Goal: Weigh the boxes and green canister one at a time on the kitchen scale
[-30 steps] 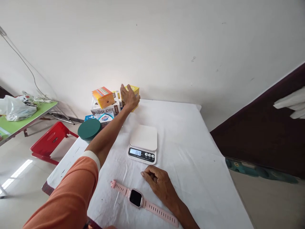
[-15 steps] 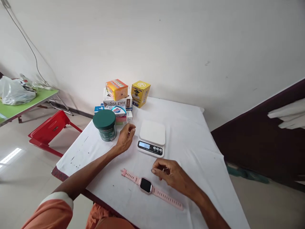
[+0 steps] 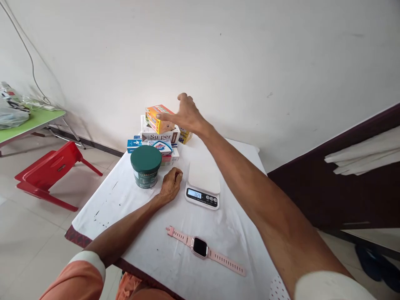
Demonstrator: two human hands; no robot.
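Observation:
My right hand (image 3: 184,114) is stretched out over the far end of the table, fingers spread and open, just above the orange box (image 3: 154,117) that tops a stack of boxes. It hides most of the yellow box (image 3: 186,136) behind it. My left hand (image 3: 171,186) rests on the white tablecloth (image 3: 237,225) with its fingers curled in, beside the green-lidded jar (image 3: 145,166) and left of the white kitchen scale (image 3: 203,186), whose display reads 364. A pink smartwatch (image 3: 204,249) lies flat near the front edge.
The stack holds a white "Su-per" box (image 3: 160,135) and smaller packs (image 3: 163,148). A red plastic stool (image 3: 46,171) lies tipped on the floor at left. A green table (image 3: 26,125) with bags stands far left. A dark wall panel (image 3: 337,187) runs along the right.
My right hand has left the spot by the watch and reached forward to the box stack. My left hand has settled on the cloth beside the jar.

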